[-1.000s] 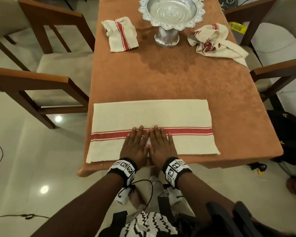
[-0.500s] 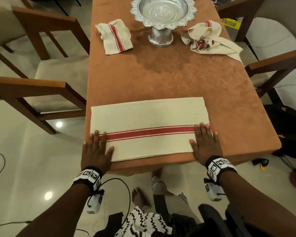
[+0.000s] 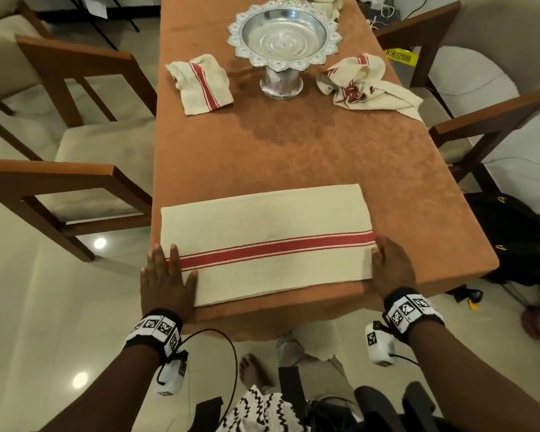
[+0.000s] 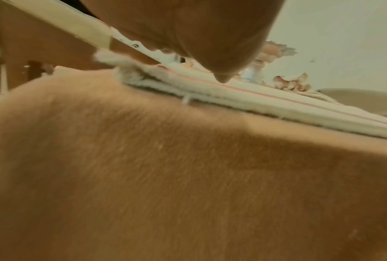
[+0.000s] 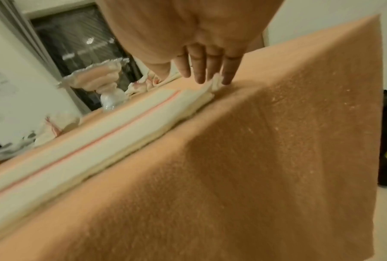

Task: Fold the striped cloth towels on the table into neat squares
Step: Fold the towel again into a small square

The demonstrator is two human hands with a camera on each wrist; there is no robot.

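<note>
Rectangular table under an orange-brown velvety tablecloth [image 3: 293, 151] fills most of the head view; the wrist views show the cloth hanging over the near edge. Brown wooden chairs with cream seats [image 3: 85, 151] stand along the left side, more on the right.

Long cream cloth towel with a red stripe [image 3: 268, 238], folded into a flat rectangle of several layers, lies across the near end of the table, long edge roughly parallel to the near edge, stripe running left to right.

Ornate silver pedestal bowl with a scalloped rim [image 3: 282, 42] stands at the far middle. Crumpled cream-and-red towel [image 3: 368, 85] lies just right of its base; small loosely folded cream towel with a red stripe [image 3: 201, 84] lies to its left, apart from it.

Left hand [image 3: 166, 282]: flat, fingers straight, spread over the long towel's near-left corner and the table edge, thumb on the fabric. Grips nothing.

Right hand [image 3: 390, 263]: at the towel's right end, fingers straight and pointing down; fingertips [image 5: 199, 77] touch the corner layers, one layer sticking up between two fingers. Not curled round it.
</note>
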